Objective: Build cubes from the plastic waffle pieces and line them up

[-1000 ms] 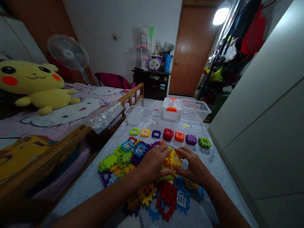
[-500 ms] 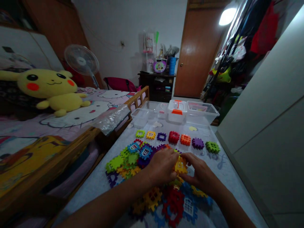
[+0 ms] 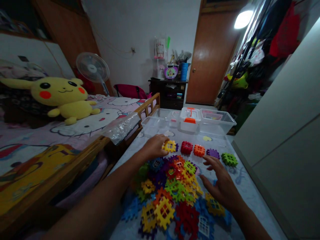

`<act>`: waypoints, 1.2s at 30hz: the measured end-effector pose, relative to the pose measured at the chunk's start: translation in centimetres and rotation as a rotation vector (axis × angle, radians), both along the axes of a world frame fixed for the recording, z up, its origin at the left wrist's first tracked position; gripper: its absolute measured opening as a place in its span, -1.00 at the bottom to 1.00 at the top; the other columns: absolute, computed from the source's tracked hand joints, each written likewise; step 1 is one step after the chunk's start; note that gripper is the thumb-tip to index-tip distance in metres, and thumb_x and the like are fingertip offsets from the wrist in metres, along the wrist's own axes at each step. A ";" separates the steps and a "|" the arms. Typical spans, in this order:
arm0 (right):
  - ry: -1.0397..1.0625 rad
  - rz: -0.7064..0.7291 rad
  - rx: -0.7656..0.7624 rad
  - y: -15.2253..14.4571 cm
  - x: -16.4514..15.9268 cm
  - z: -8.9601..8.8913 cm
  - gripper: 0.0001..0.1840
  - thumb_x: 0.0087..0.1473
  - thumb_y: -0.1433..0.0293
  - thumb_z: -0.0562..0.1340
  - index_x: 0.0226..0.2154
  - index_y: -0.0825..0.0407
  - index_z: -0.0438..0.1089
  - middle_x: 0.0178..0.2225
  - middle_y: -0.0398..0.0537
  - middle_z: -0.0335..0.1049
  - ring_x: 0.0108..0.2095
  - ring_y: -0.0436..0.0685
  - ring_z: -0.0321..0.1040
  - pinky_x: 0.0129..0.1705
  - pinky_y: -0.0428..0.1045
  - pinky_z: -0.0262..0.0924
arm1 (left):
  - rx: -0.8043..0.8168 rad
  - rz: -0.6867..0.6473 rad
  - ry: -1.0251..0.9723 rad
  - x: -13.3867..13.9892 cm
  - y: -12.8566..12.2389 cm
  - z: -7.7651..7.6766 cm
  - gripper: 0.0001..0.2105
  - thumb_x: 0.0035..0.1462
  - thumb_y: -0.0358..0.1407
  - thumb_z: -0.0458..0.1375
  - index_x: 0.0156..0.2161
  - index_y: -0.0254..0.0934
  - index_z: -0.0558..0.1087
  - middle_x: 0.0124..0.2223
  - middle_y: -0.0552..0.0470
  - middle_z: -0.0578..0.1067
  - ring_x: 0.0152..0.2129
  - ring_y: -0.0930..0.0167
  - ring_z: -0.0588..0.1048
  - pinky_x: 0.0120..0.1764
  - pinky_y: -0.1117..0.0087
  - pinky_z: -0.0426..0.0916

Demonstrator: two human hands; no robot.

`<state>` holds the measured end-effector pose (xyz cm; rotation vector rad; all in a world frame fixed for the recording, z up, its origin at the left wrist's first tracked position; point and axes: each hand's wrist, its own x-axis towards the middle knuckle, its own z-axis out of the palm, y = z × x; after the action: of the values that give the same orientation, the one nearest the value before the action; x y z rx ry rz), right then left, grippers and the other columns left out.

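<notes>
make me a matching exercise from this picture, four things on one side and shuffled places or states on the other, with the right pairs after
1. left hand
2. right hand
3. plush toy
4. lidded box

A. sits on the bed
B. open, with nothing in its grasp
C. has an orange clasp
D. holds a yellow piece

Pairs: 1-D, 2-B, 3-A, 4-C

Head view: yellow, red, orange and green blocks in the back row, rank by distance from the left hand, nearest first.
1. Yellow block: at the fingertips of the left hand.
2. Red block: right of the yellow.
3. Orange block: just right of the red.
4. Green block: farthest right of the four.
</notes>
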<state>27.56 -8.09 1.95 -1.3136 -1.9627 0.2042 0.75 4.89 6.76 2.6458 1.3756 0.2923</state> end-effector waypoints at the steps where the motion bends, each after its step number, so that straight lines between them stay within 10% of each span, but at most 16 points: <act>1: 0.013 -0.016 0.005 0.1 0.1 0.0 -0.47 0.15 0.33 0.15 0.17 -0.09 0.09 0.04 0.13 0.28 -0.16 0.21 0.40 -0.20 0.14 0.40 | -0.021 0.027 0.042 -0.8 1.5 -0.1 -0.55 -0.10 -0.23 0.29 -0.04 -0.28 0.43 -0.05 -0.10 0.49 -0.10 0.24 0.44 -0.05 0.32 0.30; 8: 0.015 -0.044 -0.009 0.6 0.4 -1.0 -0.58 0.16 0.34 0.13 0.09 -0.04 0.19 -0.02 0.11 0.32 -0.27 0.13 0.40 -0.30 0.07 0.41 | -0.106 0.036 0.177 -2.4 6.7 -2.5 -0.50 -0.19 -0.22 0.34 -0.04 -0.26 0.47 -0.02 -0.08 0.50 -0.07 0.22 0.44 -0.04 0.37 0.28; 24: 0.032 -0.049 -0.014 0.8 1.0 -0.9 -0.65 0.15 0.36 0.13 0.02 -0.03 0.25 -0.10 0.07 0.36 -0.34 0.10 0.40 -0.32 0.05 0.39 | -0.209 0.088 0.242 -1.6 7.3 -3.8 -0.30 -0.30 -0.27 0.36 0.08 -0.28 0.39 0.09 -0.17 0.47 -0.01 0.15 0.44 -0.05 0.33 0.33; 36: 0.011 -0.142 -0.054 1.0 2.7 0.4 -0.80 0.12 0.39 0.07 -0.21 0.02 0.34 -0.32 -0.01 0.43 -0.44 0.07 0.37 -0.40 0.00 0.29 | 0.062 0.048 -0.072 -4.6 -0.7 -2.1 -0.52 0.12 -0.13 0.14 0.13 -0.24 0.29 0.12 -0.13 0.40 0.09 0.17 0.30 0.15 0.15 0.14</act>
<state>30.23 -7.14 2.36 -1.4773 -1.8573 0.1960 -3.82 4.19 4.62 2.6262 1.4322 0.4380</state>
